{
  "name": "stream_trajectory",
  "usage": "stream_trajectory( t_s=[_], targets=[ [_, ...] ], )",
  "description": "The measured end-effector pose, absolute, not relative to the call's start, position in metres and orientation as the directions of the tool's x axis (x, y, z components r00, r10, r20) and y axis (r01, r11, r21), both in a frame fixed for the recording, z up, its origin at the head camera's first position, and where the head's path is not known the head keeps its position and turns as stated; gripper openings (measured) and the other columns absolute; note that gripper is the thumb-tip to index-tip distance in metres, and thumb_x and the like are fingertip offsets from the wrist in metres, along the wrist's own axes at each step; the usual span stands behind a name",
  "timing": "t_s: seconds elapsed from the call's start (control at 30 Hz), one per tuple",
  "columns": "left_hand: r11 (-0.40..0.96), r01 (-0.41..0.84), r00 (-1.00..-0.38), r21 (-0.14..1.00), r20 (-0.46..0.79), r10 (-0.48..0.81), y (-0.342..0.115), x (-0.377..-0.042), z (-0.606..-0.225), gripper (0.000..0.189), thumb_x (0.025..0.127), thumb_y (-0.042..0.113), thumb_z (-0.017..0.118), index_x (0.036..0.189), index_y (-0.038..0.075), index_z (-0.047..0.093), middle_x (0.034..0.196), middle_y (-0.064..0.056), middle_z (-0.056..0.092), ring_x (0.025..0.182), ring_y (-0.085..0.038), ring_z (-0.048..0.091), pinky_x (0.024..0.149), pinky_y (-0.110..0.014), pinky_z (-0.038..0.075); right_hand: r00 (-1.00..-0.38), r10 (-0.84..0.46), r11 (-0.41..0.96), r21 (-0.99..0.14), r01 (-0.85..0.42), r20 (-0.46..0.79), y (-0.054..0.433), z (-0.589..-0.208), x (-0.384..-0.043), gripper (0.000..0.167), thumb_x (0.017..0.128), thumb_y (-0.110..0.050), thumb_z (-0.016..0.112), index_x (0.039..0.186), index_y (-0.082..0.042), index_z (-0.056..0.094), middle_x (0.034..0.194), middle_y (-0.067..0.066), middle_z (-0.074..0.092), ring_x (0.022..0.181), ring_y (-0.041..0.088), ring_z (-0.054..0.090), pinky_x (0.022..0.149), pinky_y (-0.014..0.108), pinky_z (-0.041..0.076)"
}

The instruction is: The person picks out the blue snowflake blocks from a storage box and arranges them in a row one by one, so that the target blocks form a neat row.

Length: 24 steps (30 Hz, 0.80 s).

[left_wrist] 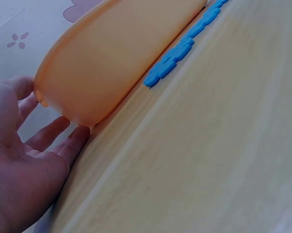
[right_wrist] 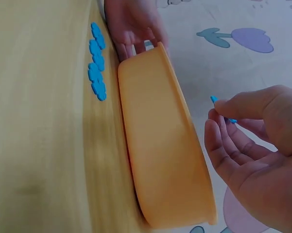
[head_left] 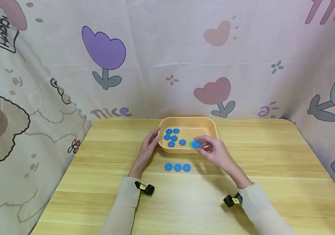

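Observation:
My right hand [head_left: 218, 152] is over the front right of an orange plastic bin [head_left: 188, 151], pinching a blue notched plastic disc [head_left: 196, 144] between thumb and fingers. In the right wrist view the pinched disc [right_wrist: 213, 99] shows edge-on, mostly covered by the fingertips. A green piece [head_left: 190, 144] peeks out just left of it. Several blue discs [head_left: 174, 138] lie in the left half of the bin. My left hand [head_left: 148, 148] touches the bin's left end, its fingertips against the outer wall and rim in the left wrist view.
Three blue discs [head_left: 177, 167] form a row on the wooden table [head_left: 103, 195] in front of the bin. A patterned cloth [head_left: 155, 49] hangs behind the table's back edge and along both sides.

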<state>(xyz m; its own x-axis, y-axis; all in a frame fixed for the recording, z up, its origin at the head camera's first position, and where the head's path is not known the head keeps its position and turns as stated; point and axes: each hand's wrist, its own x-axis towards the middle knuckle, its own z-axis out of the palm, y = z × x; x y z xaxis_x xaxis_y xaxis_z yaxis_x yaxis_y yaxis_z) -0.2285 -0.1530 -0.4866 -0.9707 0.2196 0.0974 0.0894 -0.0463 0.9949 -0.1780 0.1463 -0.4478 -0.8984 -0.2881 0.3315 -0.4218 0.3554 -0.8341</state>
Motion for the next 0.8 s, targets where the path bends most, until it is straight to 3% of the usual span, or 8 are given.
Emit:
stream_trajectory(
  t_s=[0.3,0.43,0.8],
  targets=[
    [-0.041,0.081,-0.972,0.996,0.088,0.219,-0.153,-0.228,-0.484,0.046,0.110,0.013,0.049,0.155,0.006,0.043,0.159,-0.020,0.039,0.145,-0.037,0.040,0.115,-0.044,0.040,-0.898,-0.341,0.326,-0.861,-0.391,0.278,0.151,-0.461,-0.157,0.039,0.084,0.015,0.074,0.121,0.003,0.069,0.098,0.011,0.072,0.085,0.024,0.070,0.075,0.027,0.062],
    [-0.035,0.106,-0.973,0.994,0.111,0.202,-0.156,-0.235,-0.501,0.045,0.110,0.019,0.051,0.154,0.014,0.046,0.158,-0.015,0.042,0.144,-0.031,0.043,0.114,-0.042,0.042,-0.894,-0.356,0.323,-0.862,-0.390,0.272,0.150,-0.467,-0.152,0.042,0.081,0.018,0.072,0.121,0.005,0.068,0.097,0.012,0.072,0.084,0.026,0.069,0.074,0.028,0.062],
    [-0.047,0.119,-0.973,0.992,0.126,0.192,-0.155,-0.242,-0.514,0.044,0.109,0.023,0.053,0.152,0.018,0.049,0.156,-0.011,0.045,0.142,-0.027,0.046,0.112,-0.036,0.045,-0.887,-0.392,0.374,-0.838,-0.397,0.245,0.152,-0.482,-0.150,0.035,0.083,0.013,0.075,0.116,0.002,0.070,0.092,0.008,0.072,0.081,0.020,0.069,0.071,0.027,0.062]
  ],
)
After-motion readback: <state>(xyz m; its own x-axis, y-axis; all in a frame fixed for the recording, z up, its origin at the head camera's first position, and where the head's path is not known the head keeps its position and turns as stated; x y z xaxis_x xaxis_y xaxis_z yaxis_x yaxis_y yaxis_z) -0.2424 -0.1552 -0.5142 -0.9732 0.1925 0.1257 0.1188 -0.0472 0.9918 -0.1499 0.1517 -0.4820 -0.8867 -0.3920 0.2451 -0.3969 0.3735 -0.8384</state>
